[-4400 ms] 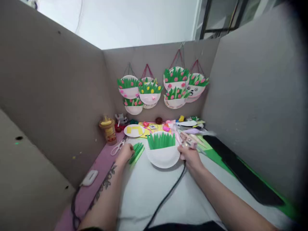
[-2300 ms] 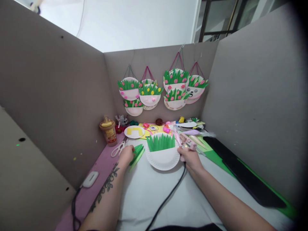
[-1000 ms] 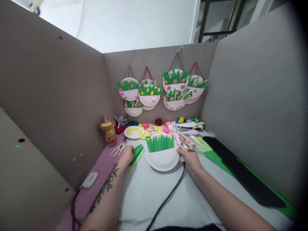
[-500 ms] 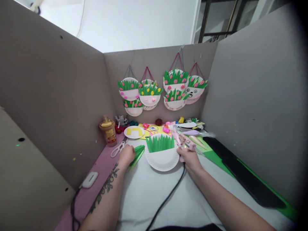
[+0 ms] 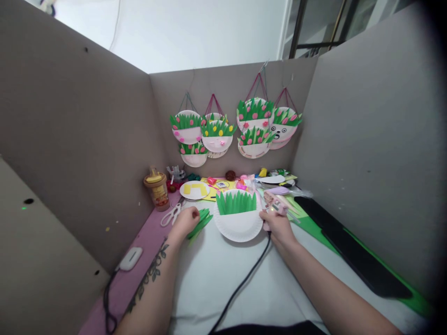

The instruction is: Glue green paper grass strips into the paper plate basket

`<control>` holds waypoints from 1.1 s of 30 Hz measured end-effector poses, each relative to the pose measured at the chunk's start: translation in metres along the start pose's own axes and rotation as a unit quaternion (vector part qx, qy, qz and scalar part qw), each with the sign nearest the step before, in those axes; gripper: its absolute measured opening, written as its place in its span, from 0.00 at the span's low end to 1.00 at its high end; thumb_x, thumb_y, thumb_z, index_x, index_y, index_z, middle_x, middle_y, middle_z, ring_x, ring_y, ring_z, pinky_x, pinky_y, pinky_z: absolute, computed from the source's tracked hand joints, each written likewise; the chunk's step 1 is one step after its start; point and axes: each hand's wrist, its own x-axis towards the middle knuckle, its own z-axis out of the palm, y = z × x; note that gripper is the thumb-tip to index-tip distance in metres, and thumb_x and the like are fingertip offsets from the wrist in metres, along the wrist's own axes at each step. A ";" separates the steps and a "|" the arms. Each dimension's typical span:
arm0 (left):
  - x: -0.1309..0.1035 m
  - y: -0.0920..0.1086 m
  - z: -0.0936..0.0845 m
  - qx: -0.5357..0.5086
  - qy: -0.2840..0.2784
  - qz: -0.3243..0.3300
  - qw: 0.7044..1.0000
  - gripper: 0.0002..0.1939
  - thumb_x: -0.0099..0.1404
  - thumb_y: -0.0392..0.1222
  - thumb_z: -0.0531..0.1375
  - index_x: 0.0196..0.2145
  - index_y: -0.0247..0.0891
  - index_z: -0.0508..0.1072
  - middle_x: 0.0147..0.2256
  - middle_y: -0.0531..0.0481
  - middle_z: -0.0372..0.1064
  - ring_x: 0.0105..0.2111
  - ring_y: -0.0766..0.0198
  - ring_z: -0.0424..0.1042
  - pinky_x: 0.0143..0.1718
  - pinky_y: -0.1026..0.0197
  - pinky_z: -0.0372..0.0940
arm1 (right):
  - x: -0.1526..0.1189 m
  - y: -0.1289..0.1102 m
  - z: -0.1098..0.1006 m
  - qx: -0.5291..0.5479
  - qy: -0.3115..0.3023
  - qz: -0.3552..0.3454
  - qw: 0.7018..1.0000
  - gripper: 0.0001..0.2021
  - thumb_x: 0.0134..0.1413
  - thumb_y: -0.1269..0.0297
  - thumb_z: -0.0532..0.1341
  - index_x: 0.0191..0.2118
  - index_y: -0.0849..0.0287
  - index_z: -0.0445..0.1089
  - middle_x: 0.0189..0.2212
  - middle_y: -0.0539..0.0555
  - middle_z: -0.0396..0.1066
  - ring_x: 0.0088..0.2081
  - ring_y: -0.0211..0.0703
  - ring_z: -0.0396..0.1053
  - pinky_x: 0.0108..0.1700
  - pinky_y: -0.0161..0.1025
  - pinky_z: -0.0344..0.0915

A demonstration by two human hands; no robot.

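Gripping a pink glue gun (image 5: 277,207), the right hand (image 5: 280,226) also has its thumb against the edge of a white paper plate (image 5: 240,228), which sits between the two hands. A row of pointed green blades (image 5: 236,204) rises behind the plate's white half-round front. The gun's black cord (image 5: 244,280) drops from beneath the right hand and runs over the white-covered tabletop (image 5: 209,288) towards the person's body. The left hand (image 5: 186,221) has its fingers drawn together at a small pile of green strips (image 5: 200,225) (whether they pinch one, I cannot tell). Just beyond the left hand, on its outer side, are white-handled scissors (image 5: 170,217), and farther off stands a brown lidded cup (image 5: 159,191). A second plate (image 5: 194,197) with yellow pieces on it lies ahead of the left hand. Outward from the right hand, a long black object (image 5: 349,246) rests over a green sheet (image 5: 308,224). High beyond both hands, decorated plates (image 5: 217,144) with green blades and small flowers hang by cords on the grey partition (image 5: 223,83).
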 end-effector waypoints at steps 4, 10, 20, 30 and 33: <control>-0.001 0.004 0.008 0.025 -0.059 0.025 0.998 0.07 0.55 0.40 0.57 0.30 0.37 0.72 0.30 0.48 0.73 0.31 0.61 0.69 0.31 0.63 0.58 | 0.000 0.000 0.000 -0.005 0.001 -0.003 1.000 0.14 0.23 0.72 0.68 0.26 0.62 0.71 0.21 0.48 0.73 0.23 0.39 0.72 0.23 0.31 0.67; -0.005 0.009 0.016 0.082 -0.076 0.029 0.993 0.10 0.52 0.42 0.60 0.34 0.38 0.72 0.36 0.46 0.72 0.36 0.58 0.70 0.34 0.63 0.60 | 0.000 -0.002 0.001 -0.001 0.013 -0.013 1.000 0.15 0.21 0.72 0.69 0.25 0.62 0.70 0.21 0.49 0.73 0.23 0.40 0.72 0.23 0.31 0.68; -0.008 0.014 0.015 0.105 -0.071 0.043 0.991 0.10 0.54 0.42 0.58 0.34 0.38 0.73 0.37 0.44 0.72 0.37 0.57 0.70 0.36 0.62 0.61 | -0.003 -0.006 0.002 -0.003 0.019 -0.007 1.000 0.14 0.21 0.72 0.69 0.24 0.62 0.69 0.19 0.48 0.72 0.21 0.38 0.70 0.22 0.30 0.66; -0.012 0.024 0.018 0.158 -0.070 0.021 0.985 0.10 0.57 0.43 0.56 0.36 0.37 0.70 0.39 0.43 0.70 0.38 0.56 0.71 0.36 0.60 0.63 | 0.003 -0.001 -0.001 -0.020 0.016 -0.013 1.000 0.15 0.21 0.70 0.70 0.24 0.62 0.69 0.19 0.49 0.72 0.23 0.41 0.72 0.22 0.32 0.68; -0.013 0.030 0.026 0.197 -0.059 0.005 0.979 0.10 0.61 0.39 0.52 0.39 0.35 0.69 0.40 0.41 0.69 0.38 0.56 0.71 0.37 0.59 0.64 | 0.002 -0.001 0.000 -0.015 0.024 -0.004 1.000 0.15 0.20 0.71 0.70 0.24 0.62 0.69 0.19 0.49 0.72 0.22 0.40 0.71 0.22 0.31 0.67</control>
